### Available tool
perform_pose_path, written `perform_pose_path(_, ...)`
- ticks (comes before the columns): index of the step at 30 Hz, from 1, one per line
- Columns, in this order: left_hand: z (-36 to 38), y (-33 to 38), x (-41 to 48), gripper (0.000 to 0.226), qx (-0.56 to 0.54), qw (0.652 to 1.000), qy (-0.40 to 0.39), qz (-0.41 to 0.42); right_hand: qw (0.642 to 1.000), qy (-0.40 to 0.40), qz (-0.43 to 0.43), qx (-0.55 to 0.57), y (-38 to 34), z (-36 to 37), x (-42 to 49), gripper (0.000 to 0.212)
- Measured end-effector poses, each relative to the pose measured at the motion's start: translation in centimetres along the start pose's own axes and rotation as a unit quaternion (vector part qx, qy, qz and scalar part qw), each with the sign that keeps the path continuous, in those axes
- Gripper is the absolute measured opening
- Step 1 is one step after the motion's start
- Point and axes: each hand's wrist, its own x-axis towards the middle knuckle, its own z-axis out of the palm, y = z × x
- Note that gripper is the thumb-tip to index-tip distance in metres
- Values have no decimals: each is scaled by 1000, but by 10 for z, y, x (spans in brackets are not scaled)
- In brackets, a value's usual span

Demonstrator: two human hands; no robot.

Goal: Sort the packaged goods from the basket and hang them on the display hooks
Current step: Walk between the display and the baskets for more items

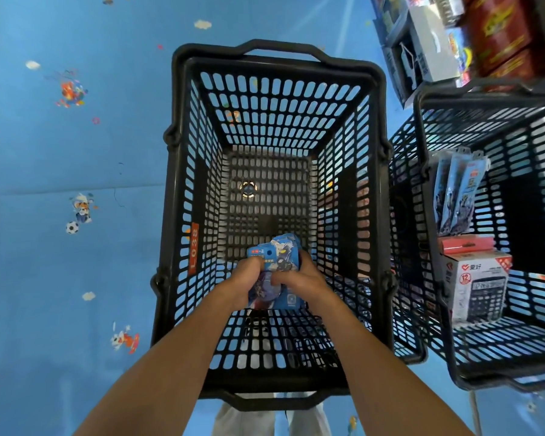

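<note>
A tall black plastic basket (183,190) stands on the floor in front of me, seen from above. Inside it, near the front wall, both my hands grip a stack of blue printed packets (272,254). My left hand (244,280) curls round the stack's left side. My right hand (299,276) curls round its right side. The lower part of the stack is hidden by my fingers. Apart from the packets, the basket's floor looks bare. No display hooks are in view.
A second black basket (438,309) stands close on the right, holding hanging dark packets (456,196) and a boxed calculator (477,284). Shelves with boxed goods (453,42) fill the top right. The floor (76,152) is blue with cartoon prints.
</note>
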Motion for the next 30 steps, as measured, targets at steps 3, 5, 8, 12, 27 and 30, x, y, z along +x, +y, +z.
perform_pose_path(3,0,-1,4,38,12,998,45,-35,999,-12,13,30,-7,7,0,59)
perform_pose_path(5,-2,-2,2,37,11,998,50,-31,1000,8,-6,16,12,13,17,62)
perform_pose_path(8,-6,-5,4,36,7,998,52,-36,1000,20,-23,0,28,21,34,70)
perform_pose_path(12,-3,-4,4,34,-13,997,60,-36,999,25,-5,-28,36,20,42,85)
perform_pose_path(27,-5,3,-2,43,-30,998,54,-35,994,-64,-15,81,15,14,6,65)
perform_pose_path(30,-4,3,-10,48,-37,998,40,-44,995,-48,-18,88,13,14,5,62)
